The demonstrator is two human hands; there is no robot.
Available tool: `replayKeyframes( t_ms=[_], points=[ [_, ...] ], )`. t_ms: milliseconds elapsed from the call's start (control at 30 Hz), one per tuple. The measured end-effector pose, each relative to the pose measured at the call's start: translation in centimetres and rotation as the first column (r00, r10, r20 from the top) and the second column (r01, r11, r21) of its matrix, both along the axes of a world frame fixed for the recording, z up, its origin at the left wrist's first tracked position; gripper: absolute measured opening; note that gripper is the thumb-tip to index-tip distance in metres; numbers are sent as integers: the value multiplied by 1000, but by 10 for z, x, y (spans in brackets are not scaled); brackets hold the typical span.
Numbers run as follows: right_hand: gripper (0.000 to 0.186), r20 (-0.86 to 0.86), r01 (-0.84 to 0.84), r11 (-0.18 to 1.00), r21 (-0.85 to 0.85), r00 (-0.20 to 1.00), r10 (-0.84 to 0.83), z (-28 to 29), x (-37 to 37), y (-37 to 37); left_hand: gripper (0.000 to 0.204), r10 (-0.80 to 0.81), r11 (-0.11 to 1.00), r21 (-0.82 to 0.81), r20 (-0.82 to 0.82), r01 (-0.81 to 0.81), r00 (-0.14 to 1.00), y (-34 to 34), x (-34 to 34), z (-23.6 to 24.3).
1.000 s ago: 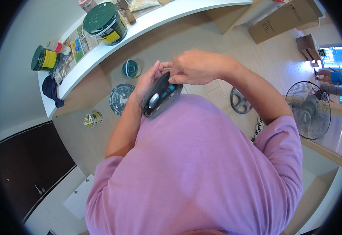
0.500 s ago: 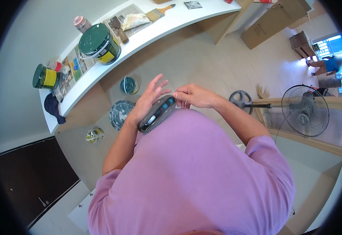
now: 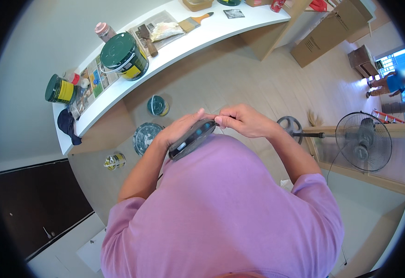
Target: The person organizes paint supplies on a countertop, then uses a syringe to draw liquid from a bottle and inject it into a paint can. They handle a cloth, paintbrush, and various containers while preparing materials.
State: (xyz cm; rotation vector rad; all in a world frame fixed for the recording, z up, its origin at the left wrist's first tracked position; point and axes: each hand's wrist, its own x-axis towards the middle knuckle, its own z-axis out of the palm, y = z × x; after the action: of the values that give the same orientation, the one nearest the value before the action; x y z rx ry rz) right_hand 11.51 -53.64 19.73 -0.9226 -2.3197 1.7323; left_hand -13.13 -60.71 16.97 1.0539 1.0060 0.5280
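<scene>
My left hand (image 3: pixel 182 125) is wrapped over a dark grey, oblong case (image 3: pixel 191 141) held low against my purple shirt (image 3: pixel 221 204). Small blue and silvery or white items show inside the case, slightly blurred. At the case's upper right end, my right hand (image 3: pixel 242 121) is closed in a pinch on its edge, close to the fingertips of the left. Exactly what the pinched fingers grip on that edge is too small to make out.
Ahead, a curved white counter (image 3: pixel 172 58) bears green paint buckets (image 3: pixel 124 55), a brush (image 3: pixel 193 22) and cloths. Buckets (image 3: pixel 158 105) stand on the floor. A pedestal fan (image 3: pixel 363 141) is at right, a cardboard box (image 3: pixel 330 32) behind, another person (image 3: pixel 390 83) farther off.
Both hands and the case sit lower in view than a second ago. The left fingers, spread half a second ago, now lie over the case. The right hand remains at its end.
</scene>
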Motion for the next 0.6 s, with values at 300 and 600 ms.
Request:
replayKeyframes(
  t_ms=[300,600],
  points=[
    [29,-130,-42,870,492,984,121,34,-15,24,40,-149,978,165,130,127,980,34,-11,-23],
    [28,-82,-69,567,821,968,236,-3,-43,-35,12,226,955,-224,138,-192,964,48,15,-106]
  ],
)
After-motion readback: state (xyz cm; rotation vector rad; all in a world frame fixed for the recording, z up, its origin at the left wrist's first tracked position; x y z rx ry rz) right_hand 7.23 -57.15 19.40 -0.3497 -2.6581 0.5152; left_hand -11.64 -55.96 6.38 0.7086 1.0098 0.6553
